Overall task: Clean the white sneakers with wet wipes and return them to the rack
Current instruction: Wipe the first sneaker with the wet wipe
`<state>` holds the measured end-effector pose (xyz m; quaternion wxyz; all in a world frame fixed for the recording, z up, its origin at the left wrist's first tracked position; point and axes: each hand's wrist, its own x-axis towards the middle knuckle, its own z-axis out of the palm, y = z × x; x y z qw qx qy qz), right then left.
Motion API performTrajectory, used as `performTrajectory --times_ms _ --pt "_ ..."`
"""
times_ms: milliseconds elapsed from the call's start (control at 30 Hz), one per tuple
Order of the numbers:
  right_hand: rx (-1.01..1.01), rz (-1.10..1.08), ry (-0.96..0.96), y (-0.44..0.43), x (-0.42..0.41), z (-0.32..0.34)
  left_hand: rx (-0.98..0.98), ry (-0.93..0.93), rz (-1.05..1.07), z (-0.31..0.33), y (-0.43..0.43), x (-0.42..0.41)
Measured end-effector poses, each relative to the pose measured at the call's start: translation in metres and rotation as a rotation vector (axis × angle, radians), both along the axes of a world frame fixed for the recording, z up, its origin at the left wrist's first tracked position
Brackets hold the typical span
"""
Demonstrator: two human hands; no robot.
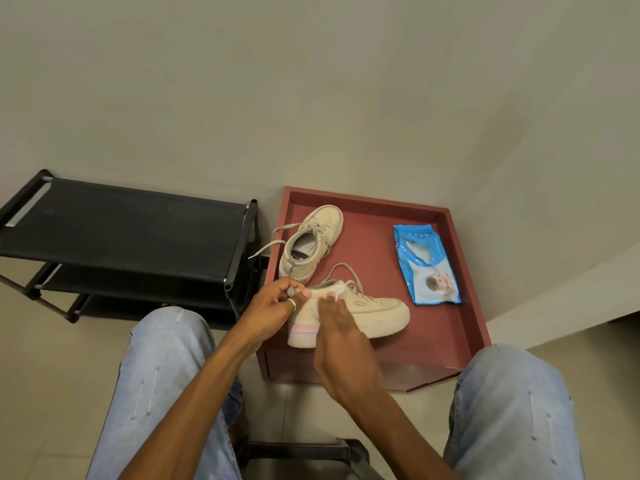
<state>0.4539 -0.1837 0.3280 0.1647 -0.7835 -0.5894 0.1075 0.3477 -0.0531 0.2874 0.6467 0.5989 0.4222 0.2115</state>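
Closest in, the person's two knees in pale jeans frame the work. Between them, the left grip [273, 306] pinches the heel tab of the near sneaker [377, 313] between thumb and curled fingers, steadying the shoe. The right grip [341, 344] lies over the shoe's side with its fingers fairly straight, pressing a wipe [335, 293] against the collar just behind the laces. The thumb is hidden.

The near sneaker rests on its sole at the front of the red tray [363, 197]. Its long axis runs across the view, with the heel at the left under the pinch and the toe pointing right. Most of the unwiped length therefore lies to the right of the wipe, on the right grip's own side. The next stroke probably needs to run along that axis toward the toe while the heel pinch resists the pull.

Farther back, the far sneaker [317, 237] sits with its toe pointing away and its laces trailing over the tray's left edge. The blue pack [427, 268] lies flat to the right, well apart from both shoes. The black rack [131, 223] stands left of the tray, nearer the left grip, with its top shelf bare.
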Motion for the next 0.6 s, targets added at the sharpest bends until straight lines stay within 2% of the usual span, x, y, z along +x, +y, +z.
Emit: performTrajectory --times_ms 100,200,433,533,600 --pt "-0.028 0.083 -0.120 -0.005 0.001 -0.005 0.001 0.008 -0.008 0.001 -0.001 -0.001" --pt "-0.009 -0.057 -0.191 -0.006 0.025 -0.007 0.012 0.019 -0.018 0.001 -0.001 -0.001" --pt "-0.058 -0.295 -0.121 -0.003 0.086 -0.014 0.056 0.026 -0.044 0.002 -0.001 -0.002" --pt "-0.035 -0.284 -0.073 -0.004 0.080 -0.018 0.084 0.046 -0.063 0.002 0.000 -0.004" --pt "0.014 -0.194 -0.021 -0.009 0.069 -0.017 0.138 0.071 -0.075 0.002 0.001 -0.006"
